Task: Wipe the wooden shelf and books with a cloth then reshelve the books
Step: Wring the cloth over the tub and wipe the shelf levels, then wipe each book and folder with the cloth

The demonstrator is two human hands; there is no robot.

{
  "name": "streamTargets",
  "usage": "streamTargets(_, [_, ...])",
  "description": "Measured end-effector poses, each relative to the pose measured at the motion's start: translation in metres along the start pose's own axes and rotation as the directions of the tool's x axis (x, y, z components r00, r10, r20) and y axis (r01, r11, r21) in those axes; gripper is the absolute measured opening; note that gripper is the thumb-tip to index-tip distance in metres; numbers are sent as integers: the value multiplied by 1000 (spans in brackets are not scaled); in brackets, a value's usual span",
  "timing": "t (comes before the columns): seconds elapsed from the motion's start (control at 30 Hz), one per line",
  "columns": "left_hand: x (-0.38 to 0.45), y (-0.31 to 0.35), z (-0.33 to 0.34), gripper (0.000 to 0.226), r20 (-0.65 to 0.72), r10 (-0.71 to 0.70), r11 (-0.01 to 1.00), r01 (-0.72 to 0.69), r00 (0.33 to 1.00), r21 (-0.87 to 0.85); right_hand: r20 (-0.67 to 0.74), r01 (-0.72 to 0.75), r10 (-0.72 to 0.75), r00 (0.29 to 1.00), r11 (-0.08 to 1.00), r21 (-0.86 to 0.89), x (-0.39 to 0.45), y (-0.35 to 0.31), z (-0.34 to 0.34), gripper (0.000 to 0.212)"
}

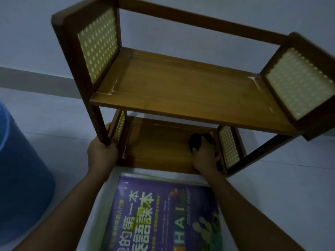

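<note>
While right grip clutches cloth, lower shelf

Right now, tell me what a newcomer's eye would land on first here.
The two-tier wooden shelf with pale perforated side panels fills the upper frame, both boards bare. Below, the right hand presses a dark cloth onto the lower board's right end, while the left hand grips the front left post. Nearest the camera lies a purple book with large pale lettering, flat between the forearms.
</note>
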State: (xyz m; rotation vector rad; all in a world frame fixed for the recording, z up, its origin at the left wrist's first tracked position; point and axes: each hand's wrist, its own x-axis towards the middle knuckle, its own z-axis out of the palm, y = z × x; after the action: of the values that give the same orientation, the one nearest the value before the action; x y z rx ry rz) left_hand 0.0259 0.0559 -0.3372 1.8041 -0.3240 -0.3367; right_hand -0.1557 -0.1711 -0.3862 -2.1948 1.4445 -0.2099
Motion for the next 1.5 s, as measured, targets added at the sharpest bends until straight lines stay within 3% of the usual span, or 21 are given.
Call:
streamTargets(0.07, [1,0,1,44,-7,-4,1000,3,1000,-15,34,-142,142,989,990,-18,6,-40,16,44])
streamTargets(0.1, [1,0,2,45,-12,-11,1000,11,1000,-18,106,-106,109,988,994,-34,0,-60,25,44])
streamTargets(0.13, [1,0,3,45,-20,-21,1000,20,1000,-23,181,4,3,984,999,-42,-11,-79,35,48])
streamTargets(0.2, [0,0,3,44,-32,-36,998,35,999,-46,331,283,-251,910,958,-51,-38,-105,44,60])
streamTargets(0.27, [-1,4,5,43,-21,-54,997,53,998,-50,405,406,-356,842,913,-40,-35,-99,43,64])
streamTargets(0.33, [0,6,4,46,-3,-64,996,64,998,-56,375,362,-309,874,929,-79,-17,-76,33,59])
streamTargets(0.4, [1,10,0,43,12,-116,989,116,993,-94,252,208,-177,951,973,-103,-9,-52,5,57])
streamTargets(0.47, [-3,16,-7,37,67,-195,971,202,979,-126,133,146,-144,981,989,-5,-24,-30,-33,56])
streamTargets(0.53, [-16,14,-19,47,81,-221,974,223,972,-23,48,280,-287,957,954,107,-62,-20,-74,52])
streamTargets(0.63, [-62,10,-35,64,14,-105,967,99,994,235,-70,477,-472,879,870,122,-130,-9,-115,55])
streamTargets(0.7, [-107,6,-45,57,92,5,969,-28,996,246,-64,470,-467,882,881,43,-171,-1,-114,56])
streamTargets(0.77, [-143,-1,-53,50,272,60,967,-123,960,223,45,416,-415,909,909,-33,-200,1,-97,51])
streamTargets(0.87, [-159,-27,-57,59,479,69,921,-241,875,307,277,410,-363,890,902,-134,-216,6,-56,76])
streamTargets(1.03, [-160,-40,-50,79,469,72,923,-237,880,304,107,346,-340,934,938,-37,-245,9,-28,61])
streamTargets(1.1, [-161,-38,-50,75,469,78,930,-233,880,283,126,464,-463,877,886,26,-276,-6,-18,51])
streamTargets(1.2, [-163,-40,-50,77,437,72,949,-197,897,248,185,769,-747,638,632,-99,-291,-20,-7,50])
streamTargets(1.23, [-162,-42,-50,81,425,54,954,-172,903,245,184,794,-772,608,593,-134,-275,-21,-6,50])
streamTargets(1.27, [-162,-42,-49,84,420,36,956,-154,907,251,160,770,-754,637,614,-175,-256,-22,-6,50])
streamTargets(1.37, [-163,-39,-45,82,390,10,960,-118,921,254,15,436,-440,898,882,-178,-201,-24,-11,47])
streamTargets(1.43, [-164,-39,-44,80,380,15,968,-109,925,228,-89,310,-334,938,927,-213,-204,-31,-9,47])
streamTargets(1.5, [-165,-43,-46,78,376,24,980,-96,926,174,-56,411,-433,900,883,-226,-240,-43,-1,50])
